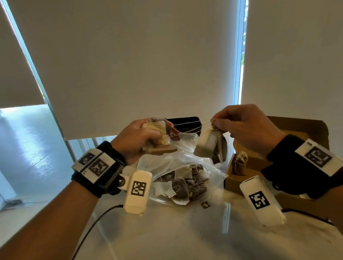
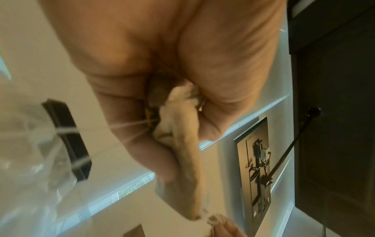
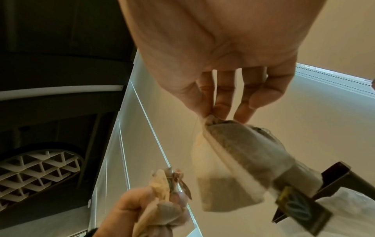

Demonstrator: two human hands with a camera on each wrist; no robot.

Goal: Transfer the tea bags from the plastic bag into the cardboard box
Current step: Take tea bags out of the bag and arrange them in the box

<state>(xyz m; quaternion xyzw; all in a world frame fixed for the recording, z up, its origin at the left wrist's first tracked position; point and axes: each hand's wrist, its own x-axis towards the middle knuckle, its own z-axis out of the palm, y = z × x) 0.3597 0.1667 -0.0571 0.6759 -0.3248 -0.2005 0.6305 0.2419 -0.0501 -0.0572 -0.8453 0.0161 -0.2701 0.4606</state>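
My left hand [image 1: 144,137] grips a bunch of tea bags [image 1: 158,133] above the clear plastic bag [image 1: 181,169], which lies on the table with several more tea bags [image 1: 182,184] inside. My right hand [image 1: 237,123] pinches the tops of a few tea bags [image 1: 210,143] that hang below its fingertips [image 3: 207,110]; thin strings [image 1: 190,126] stretch tight between the two bunches. In the left wrist view the fingers [image 2: 142,128] curl round crumpled tea bags [image 2: 182,136]. The open cardboard box [image 1: 300,127] stands at the right with one tea bag [image 1: 240,162] inside.
A small loose tag [image 1: 205,205] lies on the pale table [image 1: 194,240] in front of the plastic bag. A black tray-like object [image 1: 186,124] sits behind the hands. Cables [image 1: 92,226] trail over the table's near side. Roller blinds [image 1: 140,50] cover the windows behind.
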